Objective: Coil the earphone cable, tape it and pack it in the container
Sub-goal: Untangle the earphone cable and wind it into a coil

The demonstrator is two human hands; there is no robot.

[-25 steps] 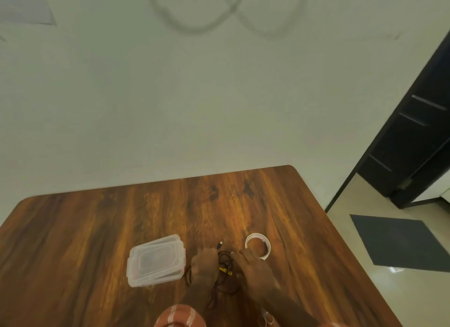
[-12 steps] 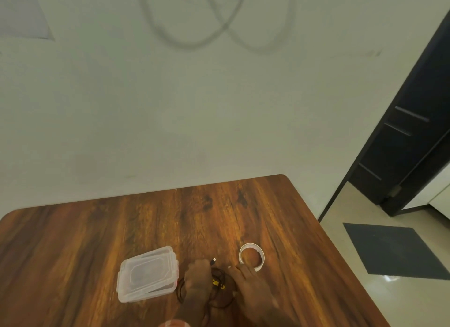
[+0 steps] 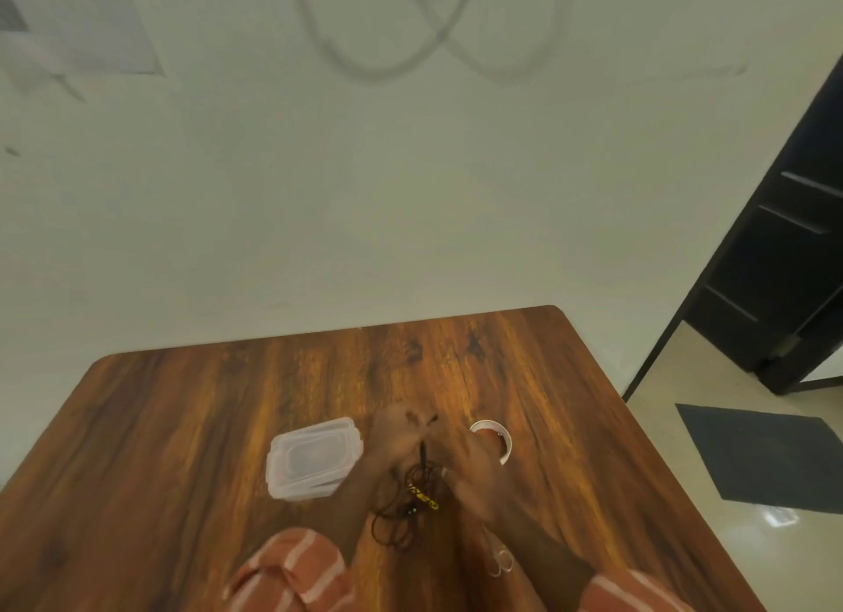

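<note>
Both hands are sitting over the near middle of the wooden bench (image 3: 191, 429), motion-blurred. Left hand (image 3: 396, 442) is lifted a bit, its fingers curled in on a strand of the black cable (image 3: 401, 506); looks like a pinch near the top end, where a small dark plug tip is sticking out just past the fingers. Right hand (image 3: 474, 474) is lying just right of the cable bundle, fingers bent toward it; can't tell if that grip is pinching the cable or only touching it, too blurred.

Cable is hanging and pooling in loose loops between the two wrists, lower loops resting on the bench. A yellow patterned piece is showing in the bundle.

Clear container (image 3: 314, 458) is sitting lid on, just left of the left hand, on the bench. White tape roll (image 3: 495, 433) is lying flat just far-right of the right hand, partly covered by it. Scissors (image 3: 499, 561) are lying near side, beside the right forearm, only the handles clear.

Striped orange sleeves (image 3: 292, 570) are showing at the near edge.
</note>
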